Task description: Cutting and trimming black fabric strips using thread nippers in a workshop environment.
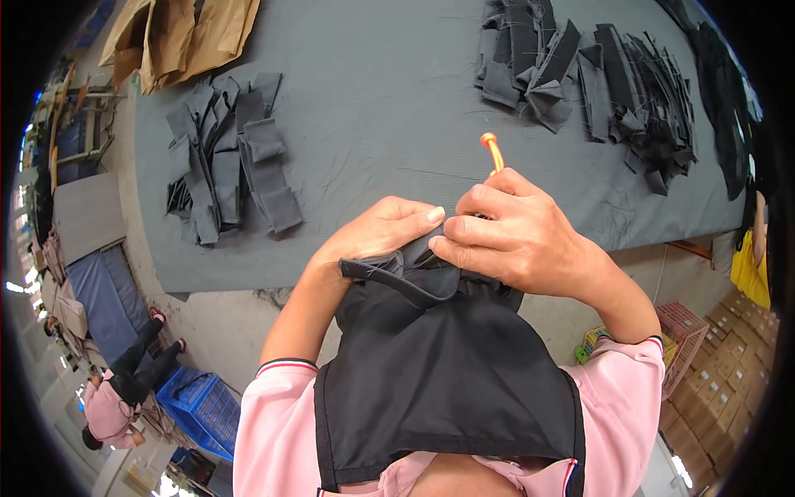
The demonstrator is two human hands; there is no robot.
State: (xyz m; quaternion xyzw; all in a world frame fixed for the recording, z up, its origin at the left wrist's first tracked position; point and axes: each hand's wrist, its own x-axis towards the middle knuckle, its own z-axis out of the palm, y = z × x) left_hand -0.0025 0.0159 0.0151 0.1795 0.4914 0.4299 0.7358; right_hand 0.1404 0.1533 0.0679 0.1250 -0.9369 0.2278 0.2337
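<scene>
Grey strip (392, 282) in left grip (377, 231), curving bodyward.

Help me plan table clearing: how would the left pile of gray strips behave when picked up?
The left pile of gray strips would probably sag, as several pieces look creased or folded over. It may also shed pieces, since they overlap untidily with no tie visible. Rolling seems unlikely, because it lies spread on the table.

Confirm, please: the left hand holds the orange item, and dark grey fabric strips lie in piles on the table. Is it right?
Not quite: the head view shows the right hand, not the left hand, holding the orange item. The dark grey fabric strips do lie in piles on the table.
</scene>
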